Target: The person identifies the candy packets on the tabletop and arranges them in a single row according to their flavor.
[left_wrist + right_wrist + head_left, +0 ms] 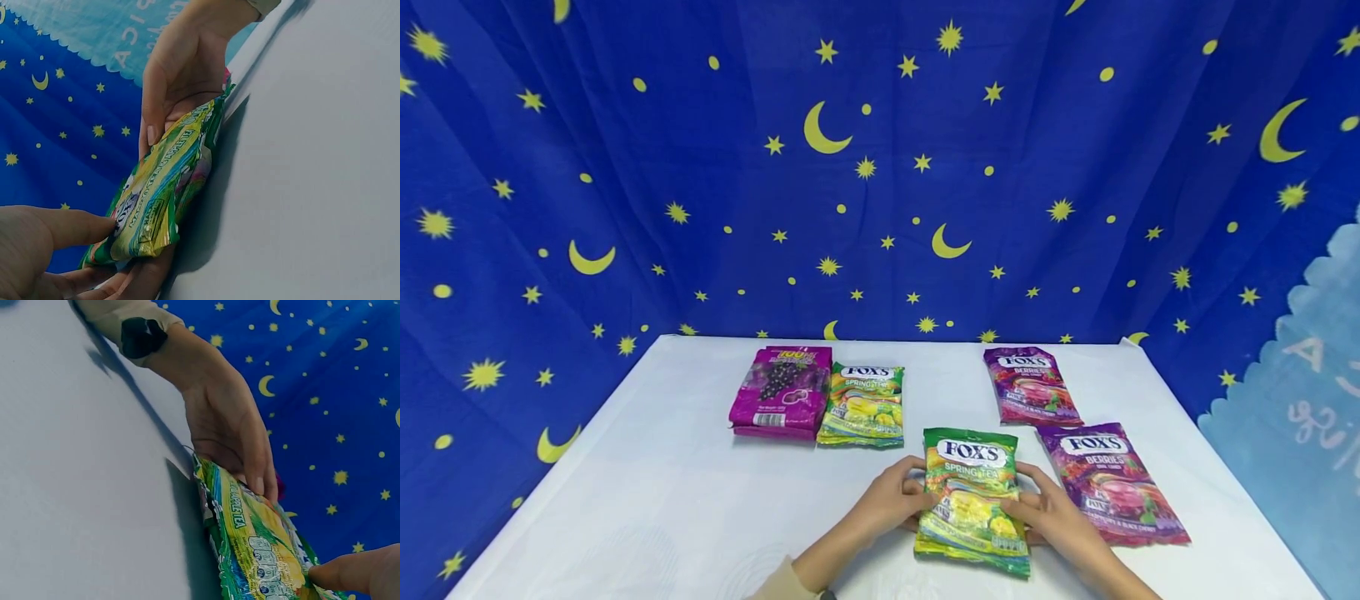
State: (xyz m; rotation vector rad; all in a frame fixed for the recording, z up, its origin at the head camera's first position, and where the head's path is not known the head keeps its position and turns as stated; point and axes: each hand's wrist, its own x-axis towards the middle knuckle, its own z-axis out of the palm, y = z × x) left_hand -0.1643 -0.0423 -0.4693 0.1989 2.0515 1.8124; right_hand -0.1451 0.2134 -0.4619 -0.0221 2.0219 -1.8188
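A green and yellow Fox's Spring Tea candy bag [972, 475] is held between both hands, its printed front facing up. My left hand [891, 500] grips its left edge, thumb on the front and fingers partly hidden behind. On the opposite edge my right hand [1056, 517] pinches it the same way. In the left wrist view the candy bag [165, 175] is tilted close over the table, casting a shadow. The right wrist view shows the left thumb and the right fingertip on the candy bag [256, 531].
A purple grape candy bag [784, 392] lies at the back left, beside another Spring Tea bag [863, 406]. Two purple Fox's Berries bags lie at the right, one farther back [1032, 386] and one nearer [1112, 483]. Behind the white table [647, 467] hangs a blue curtain [880, 192].
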